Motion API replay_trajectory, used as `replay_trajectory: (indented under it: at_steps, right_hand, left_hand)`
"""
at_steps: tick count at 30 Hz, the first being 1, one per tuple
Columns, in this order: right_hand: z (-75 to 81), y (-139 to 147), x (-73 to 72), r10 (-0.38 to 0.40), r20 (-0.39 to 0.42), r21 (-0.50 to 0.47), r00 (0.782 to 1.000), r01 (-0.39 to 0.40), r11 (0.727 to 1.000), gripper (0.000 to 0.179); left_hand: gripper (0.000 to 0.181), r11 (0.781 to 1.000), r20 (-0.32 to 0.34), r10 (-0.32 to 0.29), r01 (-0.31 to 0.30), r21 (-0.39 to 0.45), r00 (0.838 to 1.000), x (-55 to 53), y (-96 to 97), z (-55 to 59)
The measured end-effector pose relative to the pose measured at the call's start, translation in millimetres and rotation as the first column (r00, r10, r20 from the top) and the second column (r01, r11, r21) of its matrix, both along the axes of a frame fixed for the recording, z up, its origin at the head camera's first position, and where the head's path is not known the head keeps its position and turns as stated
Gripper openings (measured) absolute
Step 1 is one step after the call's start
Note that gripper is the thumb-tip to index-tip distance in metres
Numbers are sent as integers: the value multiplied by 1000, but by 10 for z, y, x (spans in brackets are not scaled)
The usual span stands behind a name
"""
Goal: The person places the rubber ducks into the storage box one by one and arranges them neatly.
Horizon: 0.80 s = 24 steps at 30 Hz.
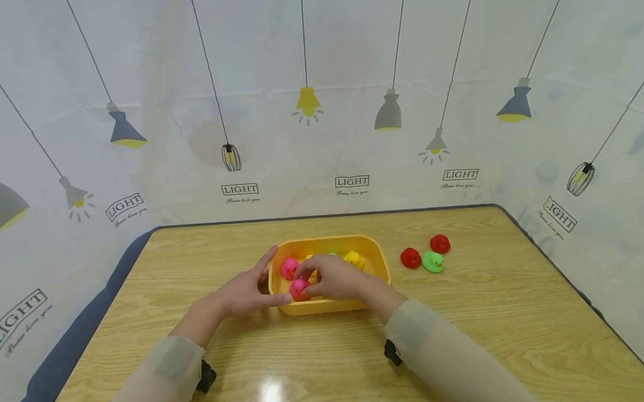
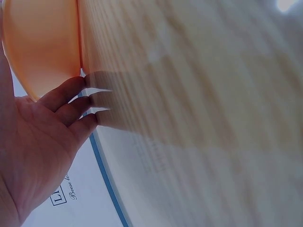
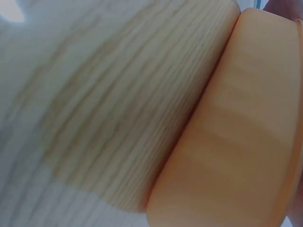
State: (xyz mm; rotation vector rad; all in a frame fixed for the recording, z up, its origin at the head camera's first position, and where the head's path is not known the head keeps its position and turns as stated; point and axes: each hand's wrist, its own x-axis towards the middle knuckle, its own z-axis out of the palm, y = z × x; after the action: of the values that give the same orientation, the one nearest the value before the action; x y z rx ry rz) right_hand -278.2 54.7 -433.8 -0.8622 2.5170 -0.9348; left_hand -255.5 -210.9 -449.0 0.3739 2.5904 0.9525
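A yellow-orange plastic bin (image 1: pixel 376 270) stands on the table with several rubber ducks in it. My right hand (image 1: pixel 333 277) reaches over the front rim and pinches a pink rubber duck (image 1: pixel 297 289) at the bin's front left. Behind that one sits another pink duck (image 1: pixel 289 268), and a yellow duck (image 1: pixel 354 260) lies farther right. A green duck and a yellow one are mostly hidden behind my right hand. My left hand (image 1: pixel 246 292) rests spread at the bin's left side, thumb along the front left corner. In the left wrist view its fingers (image 2: pixel 75 109) extend beside the bin wall.
To the right of the bin, two red ducks (image 1: pixel 411 257) and a green duck (image 1: pixel 432 262) sit on the wooden table (image 1: pixel 499 313). A pale sheet printed with lamps (image 1: pixel 351 134) hangs behind and along both sides of the table.
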Motion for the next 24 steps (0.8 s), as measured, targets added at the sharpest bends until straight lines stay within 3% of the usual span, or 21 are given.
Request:
replay_trajectory:
  at_steps: [8,24]
  right_hand:
    - [11,-79,-9,-17,-4,62,1000,17,998,23]
    - [-14,-134,-42,0,8,17,1000,0,1000,23]
  left_hand:
    - [125,1000,-7,-6,6,-1,1000,6,2,-10]
    - [123,999,-26,-36,36,9,999,9,-15,-7]
